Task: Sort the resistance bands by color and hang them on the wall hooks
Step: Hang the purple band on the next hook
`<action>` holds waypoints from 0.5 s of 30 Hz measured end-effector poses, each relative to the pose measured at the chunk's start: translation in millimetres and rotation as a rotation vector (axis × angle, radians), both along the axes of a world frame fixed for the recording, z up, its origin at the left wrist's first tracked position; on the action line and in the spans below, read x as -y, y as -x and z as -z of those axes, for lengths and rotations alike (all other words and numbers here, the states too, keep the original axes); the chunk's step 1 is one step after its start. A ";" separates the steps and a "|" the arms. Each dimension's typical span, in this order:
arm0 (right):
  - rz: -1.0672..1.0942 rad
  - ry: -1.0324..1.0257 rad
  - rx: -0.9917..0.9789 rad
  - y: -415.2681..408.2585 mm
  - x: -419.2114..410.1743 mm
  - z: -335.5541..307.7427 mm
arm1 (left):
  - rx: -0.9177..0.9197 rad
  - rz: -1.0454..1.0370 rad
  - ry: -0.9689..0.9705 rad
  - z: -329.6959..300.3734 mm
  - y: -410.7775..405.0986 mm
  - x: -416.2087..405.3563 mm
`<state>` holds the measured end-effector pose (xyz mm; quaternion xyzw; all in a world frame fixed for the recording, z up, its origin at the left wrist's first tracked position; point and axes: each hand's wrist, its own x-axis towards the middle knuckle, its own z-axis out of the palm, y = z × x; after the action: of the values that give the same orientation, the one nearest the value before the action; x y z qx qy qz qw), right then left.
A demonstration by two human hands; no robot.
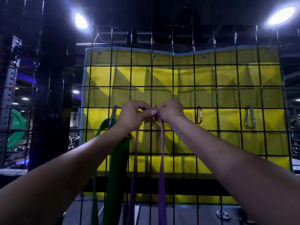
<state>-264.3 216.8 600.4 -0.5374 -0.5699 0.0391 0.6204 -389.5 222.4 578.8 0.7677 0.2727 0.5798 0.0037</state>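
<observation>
1. Reaching up from the bottom corners, two bare forearms are meeting at the middle of the frame, where the left hand (134,113) and the right hand (171,109) are sitting almost knuckle to knuckle.
2. Both hands are closing on the top of the purple band (162,159): the left thumb and fingers are pinching its loop from the left, and the right fingers are curling shut over it from the right.
3. The band's two strands are hanging straight down between the wrists and running off the bottom edge.
4. The hands are pressing up against the wire grid (214,98), right at a brownish carabiner (153,119) that is mostly hiding behind them; whether the band is passing through it is hard to make out.
5. Just left, a green band (116,168) is hanging from a silver carabiner (113,116), partly covered by the left forearm.
6. Further right, an orange carabiner (199,115) and another silver carabiner (250,117) are hanging bare.
7. Behind the grid, a yellow fabric panel (227,75) is filling the background.
</observation>
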 end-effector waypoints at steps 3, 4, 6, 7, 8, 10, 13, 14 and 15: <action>0.006 0.002 0.072 -1.5 3.6 -0.8 | -0.139 -0.037 -0.119 -0.8 1.8 2.7; 0.012 0.000 0.096 -2.2 4.8 -1.8 | -0.175 -0.037 -0.130 -1.0 2.3 3.5; 0.013 -0.003 0.129 -3.9 7.9 -3.6 | -0.241 -0.035 -0.125 -2.1 3.5 4.7; 0.005 0.002 0.139 -4.5 9.4 -4.6 | -0.273 -0.041 -0.122 -2.8 4.1 5.1; -0.004 0.011 0.145 -5.0 10.0 -5.6 | -0.304 -0.056 -0.120 -3.6 4.6 4.8; -0.023 0.030 0.151 -4.7 10.8 -6.8 | -0.361 -0.107 -0.122 -5.9 6.0 5.0; -0.054 0.038 0.132 -2.8 11.3 -6.6 | -0.452 -0.199 -0.158 -9.8 5.8 7.3; -0.058 0.037 0.122 -2.4 10.4 -6.2 | -0.467 -0.225 -0.160 -11.8 4.5 7.7; -0.061 0.034 0.115 -2.1 9.7 -5.7 | -0.466 -0.247 -0.136 -14.1 3.3 7.3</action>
<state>-262.2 207.1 606.0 -0.5318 -0.6198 0.0368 0.5760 -392.8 215.2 592.8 0.8399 0.3183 0.4005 -0.1814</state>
